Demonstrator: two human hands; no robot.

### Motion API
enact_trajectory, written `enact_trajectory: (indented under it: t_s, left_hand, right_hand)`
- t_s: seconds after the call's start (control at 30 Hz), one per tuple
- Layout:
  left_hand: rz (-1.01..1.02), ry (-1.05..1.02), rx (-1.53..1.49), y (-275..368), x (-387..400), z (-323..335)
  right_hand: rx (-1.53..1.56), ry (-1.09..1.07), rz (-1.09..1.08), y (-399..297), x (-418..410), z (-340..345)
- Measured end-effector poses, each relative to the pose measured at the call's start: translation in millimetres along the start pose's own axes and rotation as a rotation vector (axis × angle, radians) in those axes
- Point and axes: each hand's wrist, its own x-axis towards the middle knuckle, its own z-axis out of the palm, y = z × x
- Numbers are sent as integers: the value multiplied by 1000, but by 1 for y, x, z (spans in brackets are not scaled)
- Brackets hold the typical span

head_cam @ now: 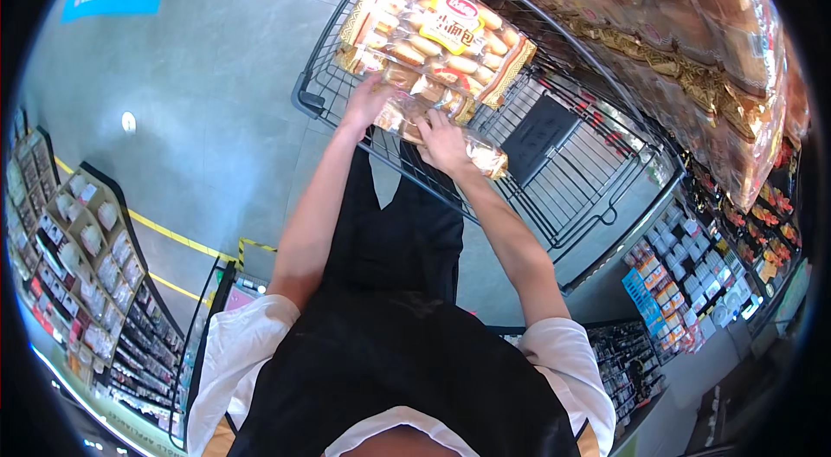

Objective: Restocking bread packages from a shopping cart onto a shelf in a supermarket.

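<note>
A black wire shopping cart (571, 217) stands before me with large clear bags of small bread rolls in its left part. The top bag (448, 28) lies flat, bearing a yellow label with writing. Along the cart's near side, partly under my hands, is another bag of rolls (480, 155). My right hand (445, 142) grips that near bag around its middle, with bent fingers. My left hand (371, 108), slightly blurred, is at the same bag's left end, its fingertips close to the top bag's lower edge. Parts of the lower bags are hidden.
More large bread bags (675, 22) are piled high along the cart's far right side. A dark plastic panel (539, 132) is set in the cart's wire. Stocked shelves (91, 256) stand at the left, and hanging goods (688, 269) at the right. Grey floor (227, 67) extends leftward.
</note>
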Motion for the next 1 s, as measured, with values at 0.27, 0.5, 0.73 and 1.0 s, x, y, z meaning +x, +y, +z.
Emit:
enact_trajectory:
  t_s: [0.27, 0.5, 0.73, 1.0]
  left_hand:
    - [301, 222, 508, 21, -57, 3]
    - [515, 346, 683, 39, -88, -8]
    - [422, 163, 917, 28, -57, -22]
    - [181, 102, 1287, -2, -9, -21]
  right_hand:
    - [52, 85, -31, -5, -24, -29]
    - [116, 218, -106, -15, 9, 8]
    - [13, 12, 58, -9, 60, 50]
    - [-8, 149, 128, -21, 59, 61]
